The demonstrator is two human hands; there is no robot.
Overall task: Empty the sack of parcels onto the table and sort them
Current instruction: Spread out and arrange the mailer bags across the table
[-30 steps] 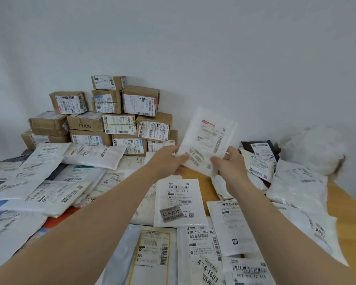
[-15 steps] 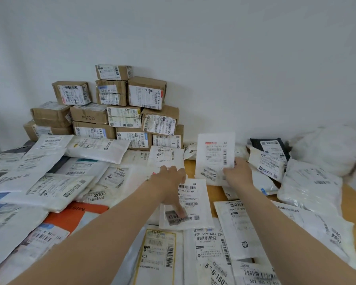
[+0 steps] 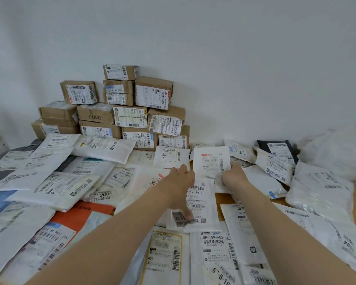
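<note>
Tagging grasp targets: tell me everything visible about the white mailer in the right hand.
The white mailer is a thin, flat, plastic-looking pouch with its label toward the camera: a red mark on top, barcodes mid-label and down the right side. Its lower end overlaps other mailers. The right hand holds its lower right edge.

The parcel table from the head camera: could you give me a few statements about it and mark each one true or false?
1. The cardboard boxes are stacked against the wall. True.
2. The right hand holds one of those boxes. False: it holds a white envelope.
3. The left hand presses a finger on a grey sticker. True.
4. The orange parcel lies to the right of both hands. False: it lies to their left.
</note>
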